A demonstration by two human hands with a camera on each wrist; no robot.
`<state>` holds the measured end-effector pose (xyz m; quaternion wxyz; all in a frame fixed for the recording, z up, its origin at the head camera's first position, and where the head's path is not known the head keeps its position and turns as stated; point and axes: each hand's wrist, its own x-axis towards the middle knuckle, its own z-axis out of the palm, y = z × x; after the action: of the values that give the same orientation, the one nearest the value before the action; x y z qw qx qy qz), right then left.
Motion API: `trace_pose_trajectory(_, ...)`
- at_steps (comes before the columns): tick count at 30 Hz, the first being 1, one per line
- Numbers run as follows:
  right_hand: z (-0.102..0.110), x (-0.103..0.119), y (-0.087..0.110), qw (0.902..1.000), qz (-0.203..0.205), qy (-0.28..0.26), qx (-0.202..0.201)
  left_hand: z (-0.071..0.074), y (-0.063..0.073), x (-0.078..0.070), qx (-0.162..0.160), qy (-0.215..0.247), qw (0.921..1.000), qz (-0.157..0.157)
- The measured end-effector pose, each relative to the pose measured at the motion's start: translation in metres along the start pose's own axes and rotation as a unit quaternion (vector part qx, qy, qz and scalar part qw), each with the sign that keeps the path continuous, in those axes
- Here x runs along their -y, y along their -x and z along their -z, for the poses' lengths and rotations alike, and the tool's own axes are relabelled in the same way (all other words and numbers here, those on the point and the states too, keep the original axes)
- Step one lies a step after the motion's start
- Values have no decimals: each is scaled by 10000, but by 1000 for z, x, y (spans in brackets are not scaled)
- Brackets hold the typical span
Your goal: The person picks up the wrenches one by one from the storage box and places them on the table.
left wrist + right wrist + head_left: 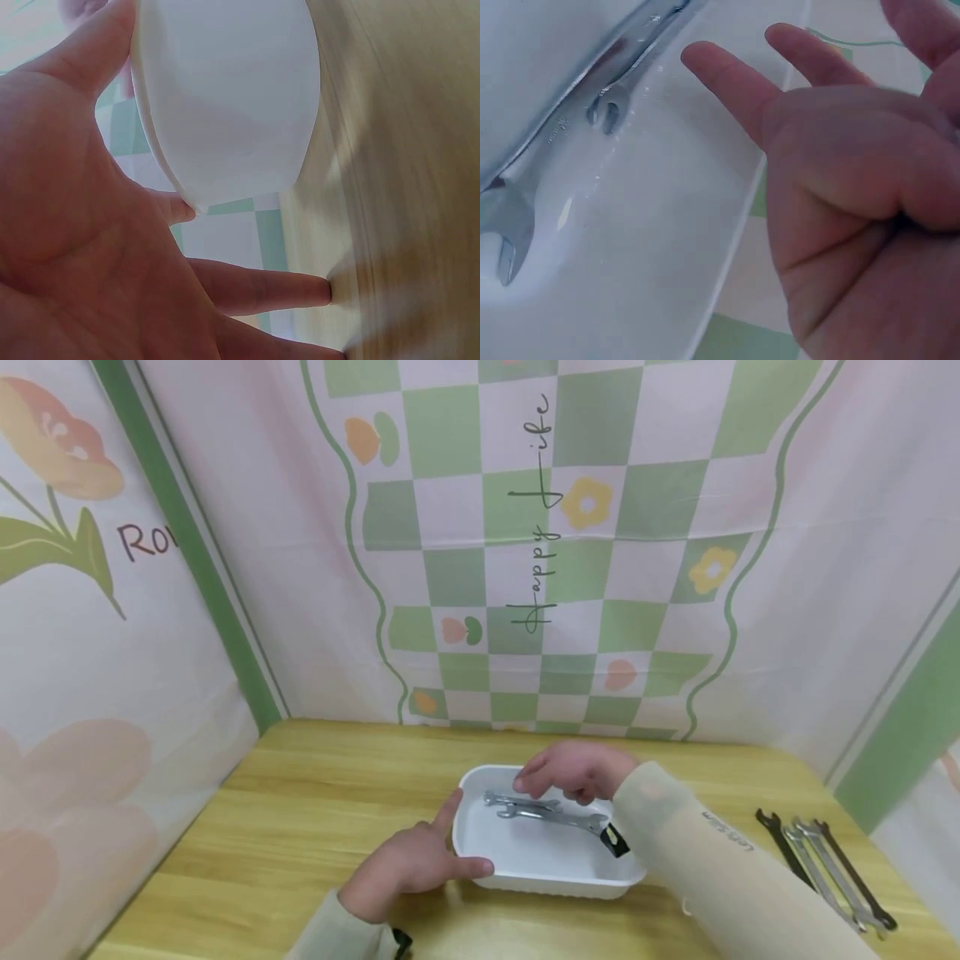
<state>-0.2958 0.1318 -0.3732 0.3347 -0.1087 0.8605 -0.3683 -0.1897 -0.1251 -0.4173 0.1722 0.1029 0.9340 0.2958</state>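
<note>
A white plastic tray [551, 864] sits on the table with two silver open-end wrenches inside. The shorter wrench [517, 801] lies toward the far wall, beside the longer wrench [551, 816]. My left hand [416, 860] spreads at the tray's left end, thumb over the near rim and index finger along the left rim. In the left wrist view, other straight fingers [262, 289] reach down to the wood. Above the tray's far side hovers my right hand [570, 770], nothing in its grasp, its fingers [735, 86] extended beyond the wrench ends in the right wrist view.
Several wrenches [828, 868], black and silver, lie side by side on the table's right part. The wooden table [315, 827] meets a printed curtain [517, 568] at the back, with more curtain at left and right. A black piece [615, 841] shows by the right cuff.
</note>
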Motion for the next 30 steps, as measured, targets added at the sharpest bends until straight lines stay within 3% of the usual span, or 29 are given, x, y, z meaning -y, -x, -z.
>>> trace_pose_trajectory(11, -7, 2, -7, 9923, -215, 1211, -165, -1, -1, 0, 24, -32, 10000, 64)
trace_pose_trajectory(17, -11, 3, -6, 9895, -402, 1348, -319, 0, -1, -1, 17, -72, 10000, 64)
trace_pose_trajectory(25, -14, 2, -4, 9901, -462, 1318, -122, 0, 0, -1, 6, -112, 9999, 33)
trace_pose_trajectory(30, -17, 2, 2, 9845, -657, 1602, -297, -1, 1, -1, -17, -89, 9999, 44)
